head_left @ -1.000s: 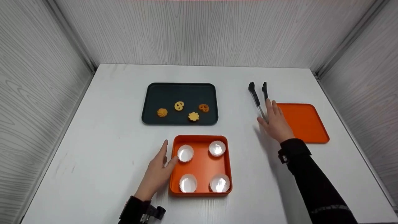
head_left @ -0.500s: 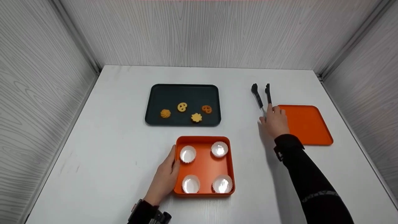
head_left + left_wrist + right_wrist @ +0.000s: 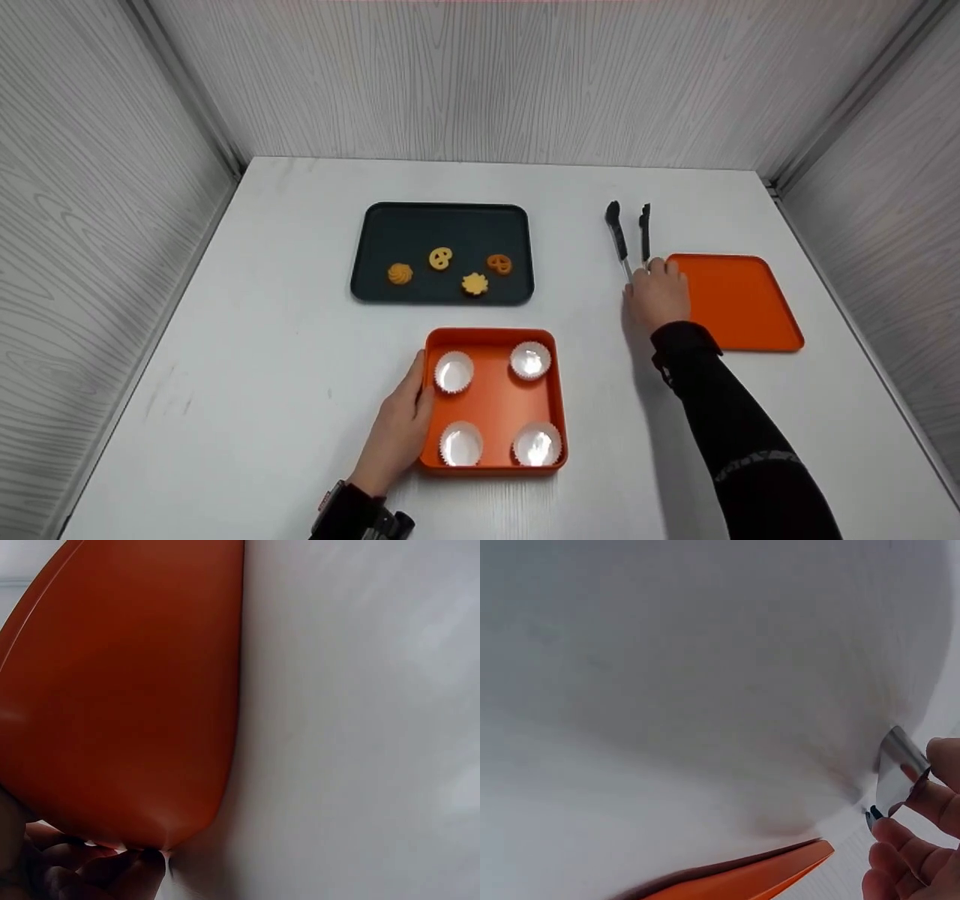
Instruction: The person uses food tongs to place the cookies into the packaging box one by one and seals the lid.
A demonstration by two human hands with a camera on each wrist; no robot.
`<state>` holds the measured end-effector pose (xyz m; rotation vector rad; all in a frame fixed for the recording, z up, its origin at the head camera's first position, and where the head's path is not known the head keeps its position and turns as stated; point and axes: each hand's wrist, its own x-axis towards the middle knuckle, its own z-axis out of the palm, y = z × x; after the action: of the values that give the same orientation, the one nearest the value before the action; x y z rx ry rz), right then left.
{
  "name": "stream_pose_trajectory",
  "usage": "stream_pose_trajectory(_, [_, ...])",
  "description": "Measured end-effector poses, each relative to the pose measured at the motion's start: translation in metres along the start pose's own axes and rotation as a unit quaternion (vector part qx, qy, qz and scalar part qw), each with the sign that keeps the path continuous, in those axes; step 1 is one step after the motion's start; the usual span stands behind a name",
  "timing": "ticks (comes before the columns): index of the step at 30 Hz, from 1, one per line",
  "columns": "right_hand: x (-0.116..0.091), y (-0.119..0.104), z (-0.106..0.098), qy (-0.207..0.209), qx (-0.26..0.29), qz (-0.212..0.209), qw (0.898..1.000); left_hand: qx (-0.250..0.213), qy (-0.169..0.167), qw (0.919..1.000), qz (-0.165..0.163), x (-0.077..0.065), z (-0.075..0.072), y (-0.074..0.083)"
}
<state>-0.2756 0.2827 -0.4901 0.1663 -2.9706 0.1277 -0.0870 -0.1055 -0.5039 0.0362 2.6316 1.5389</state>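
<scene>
My left hand (image 3: 397,427) is at the left wall of a square orange box (image 3: 491,394), fingers along its outside and thumb at the rim. Four-cornered inside it sit several white paper baking cups (image 3: 454,372). In the left wrist view, fingertips (image 3: 142,870) touch the end of the box wall (image 3: 127,705). My right hand (image 3: 658,300) holds metal tongs with black tips (image 3: 616,232), which point away with their arms spread. The right wrist view shows the tongs' metal end (image 3: 901,765) between thumb and fingers.
Behind the box lies a dark green tray (image 3: 442,225) with several small cookies (image 3: 440,259), two pretzel-shaped. A flat orange tray (image 3: 742,300) lies beside my right hand. Pale wood-grain walls (image 3: 480,82) border the white table (image 3: 262,315) at the back and sides.
My left hand has closed in on the box's left wall. The right hand's fingers have curled down round the tongs, whose arms have drawn slightly nearer. The view has shifted slightly.
</scene>
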Motion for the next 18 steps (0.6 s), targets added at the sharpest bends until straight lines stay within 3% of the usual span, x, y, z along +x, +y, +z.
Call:
stream_pose_trajectory(10, [0.001,-0.018,0.007,0.022,0.079,0.027,0.996,0.009,0.015,0.9998,0.013,-0.003,-0.001,0.000])
stream_pose_trajectory(18, [0.005,-0.024,0.009,-0.009,0.086,0.086,0.993,0.009,0.011,0.9998,0.013,-0.002,0.000,0.002])
